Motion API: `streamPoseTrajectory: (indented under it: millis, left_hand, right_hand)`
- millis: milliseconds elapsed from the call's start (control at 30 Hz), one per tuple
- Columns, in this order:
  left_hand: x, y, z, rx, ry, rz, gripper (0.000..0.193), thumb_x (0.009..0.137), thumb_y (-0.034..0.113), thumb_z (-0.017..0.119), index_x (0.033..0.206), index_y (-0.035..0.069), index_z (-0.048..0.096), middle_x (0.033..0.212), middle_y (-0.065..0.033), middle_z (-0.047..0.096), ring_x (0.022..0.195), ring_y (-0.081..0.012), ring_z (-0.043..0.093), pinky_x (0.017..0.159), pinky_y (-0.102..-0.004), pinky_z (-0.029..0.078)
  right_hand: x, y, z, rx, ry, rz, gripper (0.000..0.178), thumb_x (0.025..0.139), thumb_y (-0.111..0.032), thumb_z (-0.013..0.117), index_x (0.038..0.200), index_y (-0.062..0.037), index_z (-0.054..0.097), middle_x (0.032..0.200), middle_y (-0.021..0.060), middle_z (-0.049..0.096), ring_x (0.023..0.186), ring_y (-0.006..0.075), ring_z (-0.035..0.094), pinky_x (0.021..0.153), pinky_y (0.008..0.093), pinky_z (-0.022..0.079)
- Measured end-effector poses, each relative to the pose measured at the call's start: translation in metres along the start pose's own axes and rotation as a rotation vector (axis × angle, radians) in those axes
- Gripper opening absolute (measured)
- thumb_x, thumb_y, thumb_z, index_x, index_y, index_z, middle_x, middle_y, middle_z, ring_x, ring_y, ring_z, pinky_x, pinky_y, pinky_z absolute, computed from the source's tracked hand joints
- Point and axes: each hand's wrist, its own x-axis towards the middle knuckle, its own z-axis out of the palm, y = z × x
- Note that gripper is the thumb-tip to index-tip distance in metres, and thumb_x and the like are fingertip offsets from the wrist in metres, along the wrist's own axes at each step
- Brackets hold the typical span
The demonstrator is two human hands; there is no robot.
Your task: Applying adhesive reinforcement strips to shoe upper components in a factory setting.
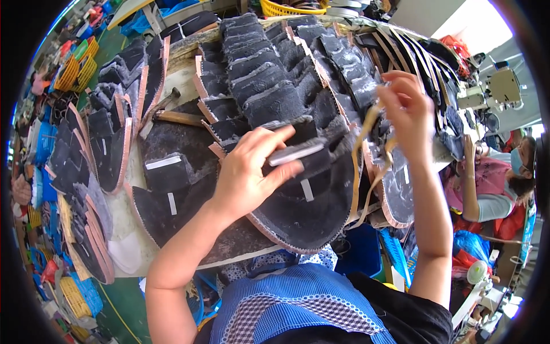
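My left hand (249, 169) pinches the folded edge of a black fabric piece (312, 212) between thumb and fingers. A white strip (298, 153) runs along that edge, and a second short white strip (308, 190) lies on the piece's face. The piece has a rounded front with a pinkish zigzag-cut border. My right hand (409, 114) is raised to the right, somewhat blurred, its fingers closed on a narrow tan strip (360, 166) that hangs in a loop beside the piece. Just left of my left hand lies another black piece (166, 189) with two white strips.
Overlapping rows of black fabric pieces (260, 74) cover the worktable. A hammer (177, 117) lies to their left. Blue bins (361, 252) stand below the right table edge. A yellow basket (292, 8) is at the back. Another person (487, 183) works at the right, near sewing machines (504, 86).
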Motion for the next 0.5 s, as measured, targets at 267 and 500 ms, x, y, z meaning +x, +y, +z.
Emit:
streamPoseTrajectory:
  millis: [267, 500]
  left_hand:
    - [0.019, -0.036, -0.026, 0.314, 0.003, 0.117, 0.025, 0.090, 0.009, 0.074, 0.114, 0.006, 0.069, 0.115, -0.0095, 0.067, 0.097, -0.0131, 0.068, 0.073, -0.0244, 0.056]
    - [0.031, -0.018, -0.020, -0.467, -0.091, -0.451, 0.030, 0.098, 0.000, 0.063, 0.128, 0.003, 0.065, 0.104, -0.0026, 0.071, 0.089, -0.0050, 0.065, 0.076, -0.0224, 0.055]
  right_hand:
    - [0.025, -0.066, -0.025, 0.630, -0.494, 0.305, 0.034, 0.102, -0.032, 0.059, 0.089, -0.0014, 0.066, 0.088, 0.0094, 0.073, 0.062, 0.0107, 0.061, 0.057, 0.0215, 0.047]
    - [0.009, -0.060, 0.049, 0.357, -0.779, 0.091, 0.019, 0.093, -0.008, 0.071, 0.108, 0.0035, 0.074, 0.090, 0.0066, 0.071, 0.079, 0.0119, 0.065, 0.072, 0.0257, 0.051]
